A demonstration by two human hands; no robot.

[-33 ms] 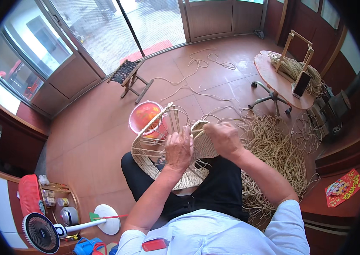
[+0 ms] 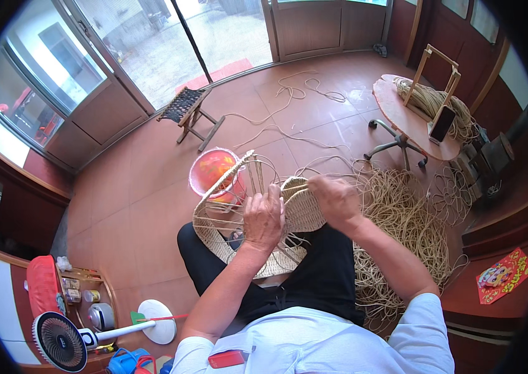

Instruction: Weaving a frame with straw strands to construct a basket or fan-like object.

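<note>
A tan woven cord piece [image 2: 217,243] with a curved rim and loose strands rests over my lap and black-trousered legs. My left hand [image 2: 264,218] is closed on the weaving near its middle, fingers bent around strands. To its right, my right hand [image 2: 335,202] pinches a cord [image 2: 298,187] drawn out above a rounded, densely woven section [image 2: 304,212]. The strands under my fingers are partly hidden.
A pink bucket [image 2: 204,162] stands just beyond the weaving, a folding stool [image 2: 195,112] farther back. Heaped cord [image 2: 401,243] lies at right below a round-topped stand [image 2: 395,106] holding a coil and phone. A fan [image 2: 58,340] stands lower left.
My right hand has moved a little to the right, away from my left hand, with the pinched cord. My left hand stays almost in place on the weaving.
</note>
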